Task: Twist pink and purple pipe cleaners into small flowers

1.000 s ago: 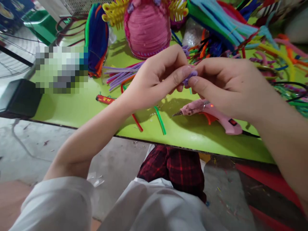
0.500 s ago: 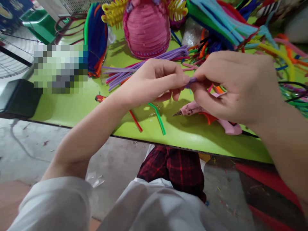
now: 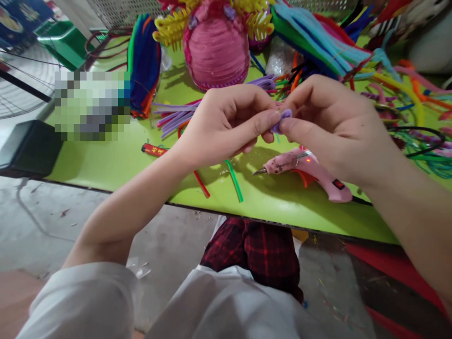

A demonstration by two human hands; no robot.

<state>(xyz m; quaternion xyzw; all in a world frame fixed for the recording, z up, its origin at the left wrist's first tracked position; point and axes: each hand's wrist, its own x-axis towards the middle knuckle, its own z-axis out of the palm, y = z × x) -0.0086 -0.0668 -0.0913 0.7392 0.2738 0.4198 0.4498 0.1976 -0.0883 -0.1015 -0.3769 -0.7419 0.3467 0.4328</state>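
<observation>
Between the fingertips of both my hands is a small curled purple pipe cleaner [image 3: 285,115]. My left hand [image 3: 233,117] pinches it from the left, and my right hand [image 3: 328,125] grips it from the right with thumb and forefinger. Part of the piece is hidden by the fingers. Below my right hand lies a pink glue gun [image 3: 293,162] with an orange trigger and a lit red light, its metal tip facing left. A cut green pipe cleaner [image 3: 235,181] and a red one [image 3: 202,184] lie under my left hand.
Behind my hands stands a pink wrapped dome-shaped craft piece [image 3: 217,47] with yellow fringes. Purple pipe cleaners [image 3: 176,113] lie loose in front of it. Bundles of blue [image 3: 144,66] and light-blue pipe cleaners [image 3: 328,40] flank it. A black box [image 3: 30,148] sits at the left edge.
My right hand has turned and come closer to my left, thumb now against the purple piece, which shows as a small curl. More of the glue gun is uncovered.
</observation>
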